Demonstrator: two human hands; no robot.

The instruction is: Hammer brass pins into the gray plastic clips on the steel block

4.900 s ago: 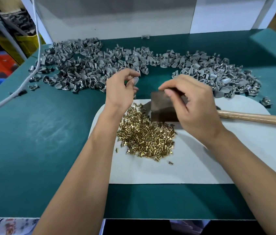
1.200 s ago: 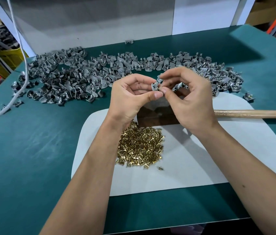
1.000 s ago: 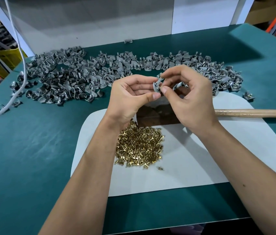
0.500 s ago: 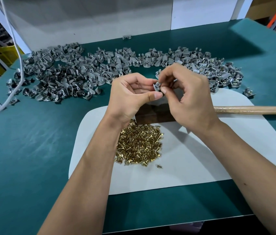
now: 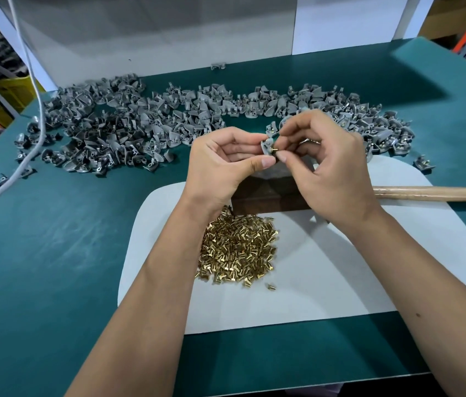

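My left hand (image 5: 220, 164) pinches a small gray plastic clip (image 5: 266, 146) between thumb and fingers, held in the air above the dark steel block (image 5: 266, 196). My right hand (image 5: 326, 167) pinches a brass pin (image 5: 273, 150) whose tip sits at the clip. The block rests on a white mat (image 5: 340, 276), mostly hidden behind both hands. A heap of brass pins (image 5: 237, 250) lies on the mat just in front of the block. The hammer's wooden handle (image 5: 438, 194) sticks out to the right; its head is hidden.
Loose gray clips (image 5: 128, 130) spread in a wide band across the back of the green table (image 5: 40, 253), more of them at the right (image 5: 375, 130). A gray cable (image 5: 30, 138) hangs down at the left. One stray pin (image 5: 272, 287) lies near the heap.
Both hands rose from the block and came together. The right hand brought a brass pin to the clip held by the left; the pin now shows at the clip.
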